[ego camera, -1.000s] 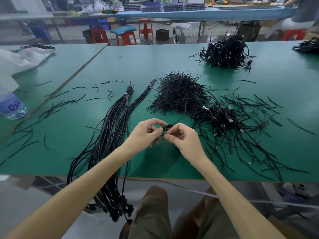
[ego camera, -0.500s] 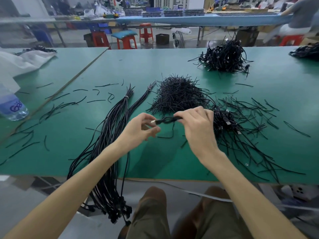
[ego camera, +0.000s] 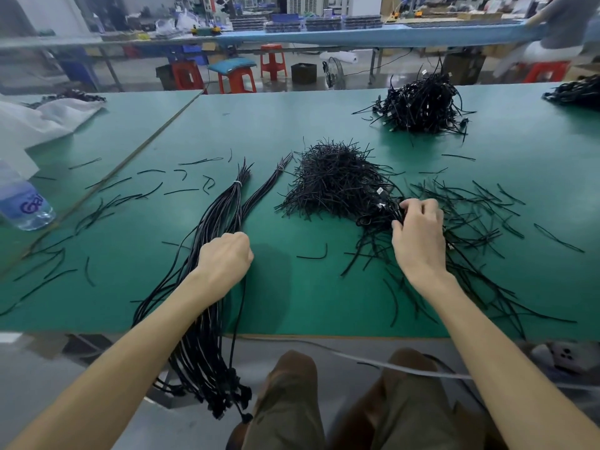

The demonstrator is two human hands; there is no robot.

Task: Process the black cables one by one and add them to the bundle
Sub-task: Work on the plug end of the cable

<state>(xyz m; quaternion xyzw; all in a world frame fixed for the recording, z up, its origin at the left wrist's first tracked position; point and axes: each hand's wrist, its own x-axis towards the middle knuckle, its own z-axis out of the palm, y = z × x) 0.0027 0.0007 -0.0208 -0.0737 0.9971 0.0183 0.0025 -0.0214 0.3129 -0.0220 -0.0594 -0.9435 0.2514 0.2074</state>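
A long bundle of black cables (ego camera: 224,209), bound by a white tie near its far end, lies on the green table (ego camera: 292,303) and hangs over the front edge. My left hand (ego camera: 224,258) is curled at the bundle's right side and grips a single black cable (ego camera: 239,306) that drops over the edge. My right hand (ego camera: 418,235) reaches into a small heap of coiled black cables (ego camera: 378,217), its fingers curled round one of them. A thinner tied bundle (ego camera: 269,186) lies just right of the big one.
A mound of short black ties (ego camera: 334,180) sits mid-table, with loose ties scattered right (ego camera: 480,216) and left (ego camera: 107,206). A larger cable heap (ego camera: 422,105) stands at the back. A water bottle (ego camera: 22,203) and white bags (ego camera: 39,121) are at the left.
Both hands held one coiled cable together before me. Now my left hand has carried it left to the bundle, and my right hand has moved right into the coiled cable heap.
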